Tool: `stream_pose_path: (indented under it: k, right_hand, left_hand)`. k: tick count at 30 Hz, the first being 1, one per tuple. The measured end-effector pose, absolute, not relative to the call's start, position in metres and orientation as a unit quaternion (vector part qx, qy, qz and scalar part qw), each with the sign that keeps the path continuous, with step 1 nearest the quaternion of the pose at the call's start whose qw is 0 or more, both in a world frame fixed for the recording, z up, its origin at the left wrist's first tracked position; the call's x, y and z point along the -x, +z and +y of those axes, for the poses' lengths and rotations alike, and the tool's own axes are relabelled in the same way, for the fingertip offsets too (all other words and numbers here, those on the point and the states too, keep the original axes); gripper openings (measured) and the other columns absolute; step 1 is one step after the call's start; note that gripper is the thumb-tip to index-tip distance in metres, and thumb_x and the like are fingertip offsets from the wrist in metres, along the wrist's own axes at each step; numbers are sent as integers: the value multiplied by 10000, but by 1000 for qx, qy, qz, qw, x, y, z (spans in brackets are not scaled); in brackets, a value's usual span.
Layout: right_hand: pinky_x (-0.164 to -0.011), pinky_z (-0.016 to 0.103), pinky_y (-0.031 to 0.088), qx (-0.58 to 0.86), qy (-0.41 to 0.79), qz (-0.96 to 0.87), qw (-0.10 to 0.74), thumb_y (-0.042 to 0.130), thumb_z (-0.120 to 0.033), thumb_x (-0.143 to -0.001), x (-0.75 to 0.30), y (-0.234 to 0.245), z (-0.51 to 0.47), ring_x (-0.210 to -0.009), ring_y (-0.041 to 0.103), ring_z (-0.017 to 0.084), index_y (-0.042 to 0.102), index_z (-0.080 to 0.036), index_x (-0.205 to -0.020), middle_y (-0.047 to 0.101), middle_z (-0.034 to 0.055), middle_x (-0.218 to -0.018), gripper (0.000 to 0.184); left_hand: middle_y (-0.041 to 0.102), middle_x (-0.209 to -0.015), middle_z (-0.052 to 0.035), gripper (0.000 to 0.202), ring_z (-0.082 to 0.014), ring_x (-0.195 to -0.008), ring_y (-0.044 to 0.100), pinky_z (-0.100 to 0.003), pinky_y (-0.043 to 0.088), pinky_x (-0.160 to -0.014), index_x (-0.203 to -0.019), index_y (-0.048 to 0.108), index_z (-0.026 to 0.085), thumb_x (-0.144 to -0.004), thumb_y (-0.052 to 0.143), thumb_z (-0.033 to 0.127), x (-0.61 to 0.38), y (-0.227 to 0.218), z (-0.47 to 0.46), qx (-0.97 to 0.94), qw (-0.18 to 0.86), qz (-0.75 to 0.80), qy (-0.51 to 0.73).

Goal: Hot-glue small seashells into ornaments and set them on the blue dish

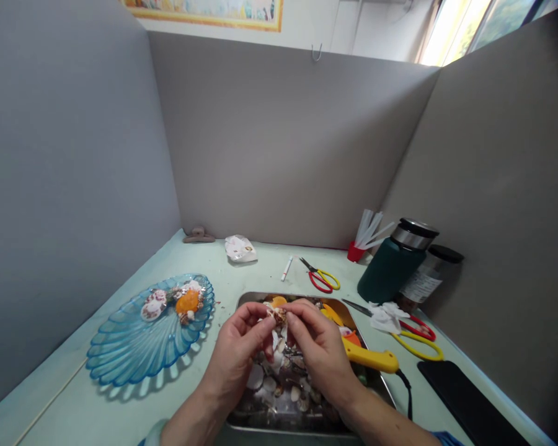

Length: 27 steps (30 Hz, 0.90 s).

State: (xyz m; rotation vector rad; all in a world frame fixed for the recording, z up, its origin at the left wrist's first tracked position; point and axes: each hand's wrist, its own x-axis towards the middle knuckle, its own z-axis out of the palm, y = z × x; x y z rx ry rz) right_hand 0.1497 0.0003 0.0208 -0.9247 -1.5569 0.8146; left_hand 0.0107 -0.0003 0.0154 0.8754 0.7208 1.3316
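Note:
My left hand (237, 353) and my right hand (320, 350) meet above a metal tray (251, 298) full of several seashells. Both pinch one small brown-and-white spotted shell (278, 316) between their fingertips, held just over the tray's far half. White, grey and orange shells lie in the tray under my hands. To the left a blue shell-shaped glass dish (134, 347) carries a few glued shells (186, 302), one of them orange.
A yellow glue gun (369, 358) rests on the tray's right rim. Scissors (323, 279) and a white stick (287, 268) lie behind the tray; more scissors (418, 337), crumpled paper (385, 317), a green flask (393, 263), a jar, a black phone (469, 402) stand right. Grey partitions enclose the desk.

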Motion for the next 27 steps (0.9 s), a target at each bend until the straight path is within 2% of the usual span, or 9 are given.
stream_pose_path:
  k: [3,6,11,16,19,23,27]
  right_hand:
    - [-623,255,439,388,378,-645,539,444,-308,-945,-150,22,-1,-648,539,133,654,-205,-1013,560,18,-819,243]
    - [-623,252,445,384,383,-646,537,491,-335,-924,-149,23,-2,-644,541,130,649,-202,-998,592,26,-868,219]
    - [-660,254,461,380,371,-654,539,550,-305,-892,-149,25,-4,-807,578,175,643,-205,-977,623,51,-956,161]
    - [-675,258,470,357,386,-656,541,525,-298,-907,-151,23,-5,-864,580,184,624,-231,-1016,610,47,-998,162]
    - [-691,265,475,352,401,-653,538,518,-308,-913,-151,21,-5,-858,581,182,608,-235,-1039,602,46,-1001,172]
    - [-794,283,463,356,384,-651,550,520,-285,-914,-150,22,-6,-921,576,182,577,-247,-1092,596,38,-1030,190]
    - [-839,294,447,336,344,-679,555,519,-256,-913,-150,26,-5,-969,560,191,610,-231,-1002,577,41,-1017,131]
  left_hand:
    - [564,-687,55,208,-37,-456,485,-171,419,-439,-847,593,159,-722,726,258,-10,14,0,-396,626,321,591]
    - [584,-702,48,227,-40,-464,484,-171,424,-449,-872,599,165,-713,734,253,-10,14,1,-401,614,323,598]
    - [624,-672,20,269,-71,-479,495,-183,435,-447,-881,631,159,-666,764,251,-10,16,-2,-423,581,350,601]
    - [576,-561,34,236,-89,-484,494,-185,425,-466,-879,675,171,-665,755,228,-11,23,-6,-459,531,380,603]
    - [615,-679,4,200,-93,-509,501,-197,426,-473,-857,693,182,-668,748,219,-11,24,-8,-488,489,382,613]
    - [626,-860,-26,151,-102,-578,525,-211,443,-516,-850,688,199,-704,722,214,-10,21,-9,-530,435,384,619]
    - [621,-900,-27,130,-111,-613,537,-221,453,-555,-862,682,218,-734,700,204,-9,19,-10,-563,385,387,620]
